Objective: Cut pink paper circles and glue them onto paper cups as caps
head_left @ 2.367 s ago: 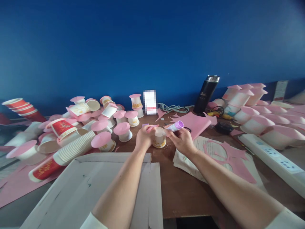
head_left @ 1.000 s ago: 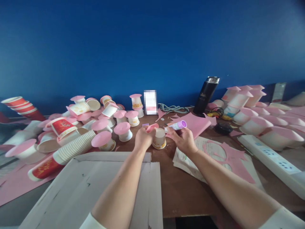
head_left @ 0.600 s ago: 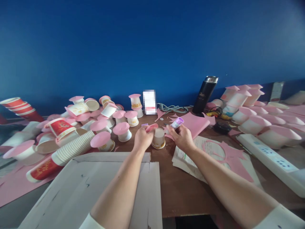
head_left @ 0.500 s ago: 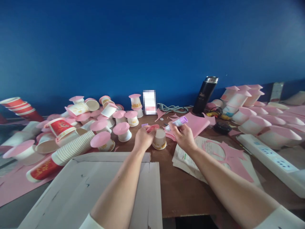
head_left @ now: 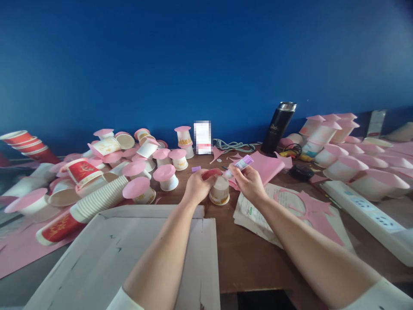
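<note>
My left hand (head_left: pixel 197 187) is closed on a small pink paper disc (head_left: pixel 211 174), held tilted above the table. Closed around a purple-and-white glue stick (head_left: pixel 241 162), my right hand (head_left: pixel 248 183) has the stick's lower end near the disc; I cannot tell whether they touch. Between the hands, an upside-down paper cup (head_left: pixel 220 192) with a gold pattern stands on the brown table, right by my left fingertips. A small purple cap (head_left: pixel 195 169) lies just beyond my left hand.
Cups topped with pink discs (head_left: pixel 164 172) crowd the left, beside a cup stack (head_left: pixel 97 202) and cardboard (head_left: pixel 135 245). Pink paper (head_left: pixel 269 168) and papers (head_left: pixel 258 213) lie right, before a black flask (head_left: pixel 279 127). A power strip (head_left: pixel 364 211) and more cups (head_left: pixel 345 168) are farther right.
The upside-down cup has shifted slightly to the right. My left hand, with the paper disc, has also moved a little right, closer to the lower end of the glue stick.
</note>
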A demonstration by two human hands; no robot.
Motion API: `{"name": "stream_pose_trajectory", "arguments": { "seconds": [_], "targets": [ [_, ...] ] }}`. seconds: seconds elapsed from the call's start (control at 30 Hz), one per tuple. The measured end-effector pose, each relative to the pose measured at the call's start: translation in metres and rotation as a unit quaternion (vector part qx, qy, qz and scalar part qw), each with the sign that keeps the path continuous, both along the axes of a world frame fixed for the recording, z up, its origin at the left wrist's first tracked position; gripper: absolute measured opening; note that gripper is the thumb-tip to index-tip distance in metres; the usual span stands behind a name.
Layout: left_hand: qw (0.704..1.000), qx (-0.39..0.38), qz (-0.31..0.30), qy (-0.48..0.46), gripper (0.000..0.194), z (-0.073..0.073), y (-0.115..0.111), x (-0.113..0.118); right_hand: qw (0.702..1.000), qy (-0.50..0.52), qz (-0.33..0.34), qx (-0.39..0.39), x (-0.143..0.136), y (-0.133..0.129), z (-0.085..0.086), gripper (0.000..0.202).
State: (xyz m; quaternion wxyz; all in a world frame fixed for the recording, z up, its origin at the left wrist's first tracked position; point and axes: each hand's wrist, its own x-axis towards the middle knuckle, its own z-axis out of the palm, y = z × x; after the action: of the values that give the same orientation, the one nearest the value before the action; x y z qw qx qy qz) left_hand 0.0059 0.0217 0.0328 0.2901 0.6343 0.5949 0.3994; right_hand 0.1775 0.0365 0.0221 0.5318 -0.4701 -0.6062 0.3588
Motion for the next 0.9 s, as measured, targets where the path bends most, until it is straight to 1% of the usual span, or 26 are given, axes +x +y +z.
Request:
{"name": "stream_pose_trajectory", "arguments": {
  "seconds": [0.07,0.17,0.27,0.37,0.43,0.57,0.67,0.77,0.83,0.9],
  "targets": [
    [1.0,0.002,-0.01,-0.008,0.027,0.001,-0.001,0.001,1.0,-0.002,0.003,-0.004,0.0,0.0,-0.001,0.039],
    [1.0,0.003,-0.007,-0.002,0.027,0.004,-0.003,0.002,1.0,-0.023,-0.001,-0.003,0.001,0.001,-0.004,0.039],
    [1.0,-0.012,-0.006,0.002,0.032,0.006,-0.004,0.002,1.0,-0.022,-0.01,-0.008,0.003,0.002,-0.004,0.04],
    [0.999,-0.041,-0.023,-0.023,0.039,0.009,-0.005,0.0,1.0,0.007,-0.027,0.0,0.004,0.0,-0.002,0.04],
    [0.996,-0.06,-0.038,-0.046,0.037,0.01,-0.006,-0.003,0.999,0.031,-0.015,0.005,0.003,-0.001,-0.001,0.039],
    [0.985,-0.115,-0.082,-0.102,0.03,0.01,-0.006,-0.008,0.998,0.042,0.041,0.002,0.001,-0.002,-0.002,0.039],
    [0.972,-0.141,-0.104,-0.158,0.033,0.009,-0.004,-0.01,0.999,0.026,0.043,-0.006,0.001,-0.001,-0.003,0.041],
    [0.965,-0.143,-0.096,-0.199,0.043,0.005,-0.002,-0.01,0.999,0.006,0.025,-0.038,0.001,0.0,-0.002,0.045],
    [0.968,-0.129,-0.083,-0.197,0.046,0.004,-0.001,-0.009,0.998,0.005,0.015,-0.056,0.002,0.0,-0.001,0.047],
    [0.976,-0.108,-0.069,-0.176,0.044,0.004,-0.001,-0.008,0.998,0.016,0.002,-0.053,0.002,-0.001,0.001,0.047]
  ]
}}
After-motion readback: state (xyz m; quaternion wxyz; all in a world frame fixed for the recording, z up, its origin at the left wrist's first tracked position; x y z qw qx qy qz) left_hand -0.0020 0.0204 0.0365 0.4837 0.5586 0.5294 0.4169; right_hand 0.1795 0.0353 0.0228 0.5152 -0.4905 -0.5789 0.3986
